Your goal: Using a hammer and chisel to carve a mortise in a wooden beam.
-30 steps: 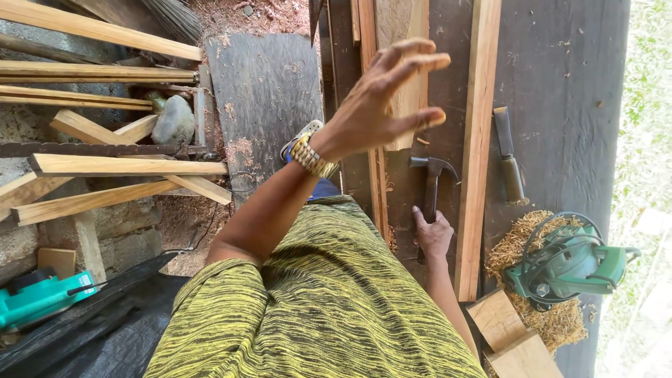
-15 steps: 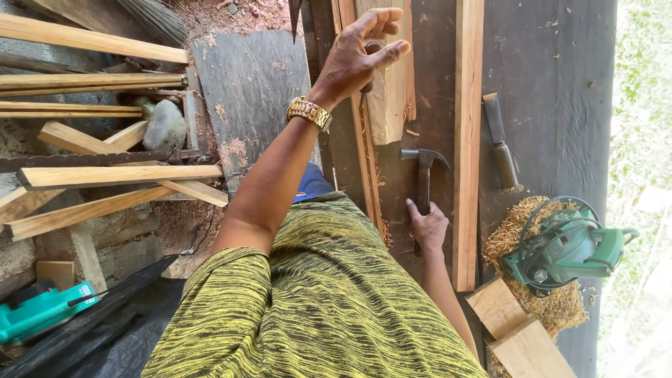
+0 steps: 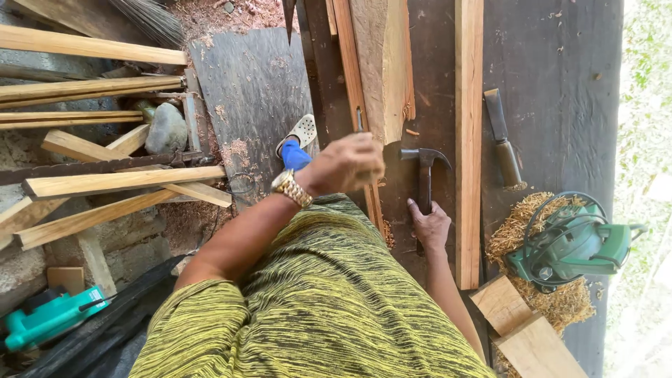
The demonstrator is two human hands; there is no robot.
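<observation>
Gripping the steel claw hammer point(image 3: 425, 183) on the dark wooden surface point(image 3: 553, 84), your right hand point(image 3: 430, 225) stays put; your left hand point(image 3: 344, 165) has dropped from the planks, closed on a thin tool

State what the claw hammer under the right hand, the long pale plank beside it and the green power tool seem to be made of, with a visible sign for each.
Claw hammer: dark dull head and handle, likely steel; the right hand rests on the handle.
Long pale plank: bare unfinished wood, showing straight grain.
Green power tool: glossy moulded casing, probably plastic, black cable coiled on top.
</observation>
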